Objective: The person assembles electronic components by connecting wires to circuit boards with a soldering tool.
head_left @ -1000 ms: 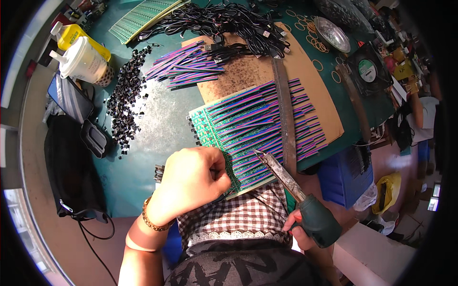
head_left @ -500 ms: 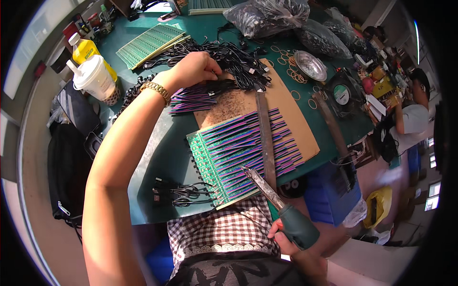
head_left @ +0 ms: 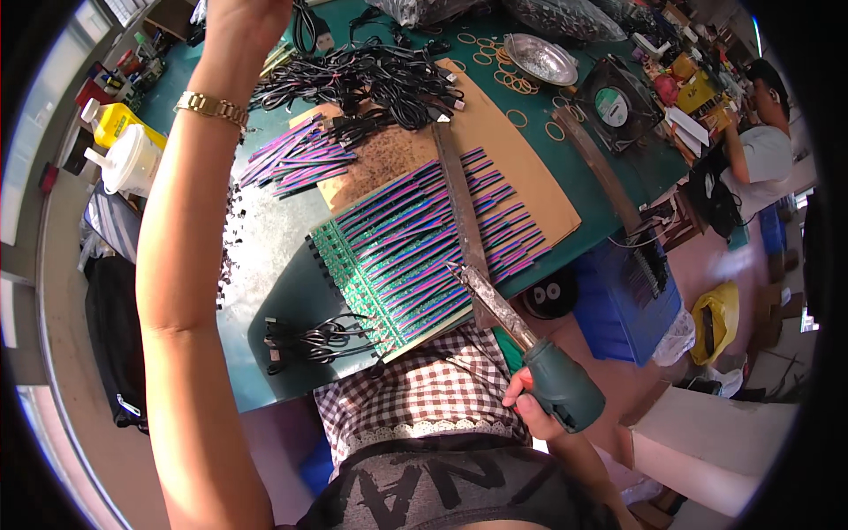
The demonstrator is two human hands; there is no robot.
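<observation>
My left hand (head_left: 252, 19), with a gold watch at the wrist, is raised at the top edge, fingers cut off. A black USB cable (head_left: 311, 28) hangs beside it, seemingly gripped. Below lies a pile of black USB cables (head_left: 362, 84). In my right hand (head_left: 535, 413) is a soldering iron (head_left: 558, 384) with a dark green handle, its tip above the lower wires of a green circuit board panel (head_left: 358, 287). Rows of blue, purple and black wires run from the panel beneath a flat metal bar (head_left: 461, 203). Several cables (head_left: 322, 340) lie at the panel's near left edge.
Loose coloured wires (head_left: 300, 159) lie on brown board (head_left: 548, 190). Farther right are rubber bands (head_left: 517, 117), a metal dish (head_left: 543, 58), another bar (head_left: 601, 168) and a black fan (head_left: 618, 104). A lidded cup (head_left: 132, 161) stands left; a blue bin (head_left: 623, 305) is below the table.
My left hand has risen from the cable pile toward the upper left, with a USB cable now hanging beside it. My right hand still holds the soldering iron near the wires. The view has shifted.
</observation>
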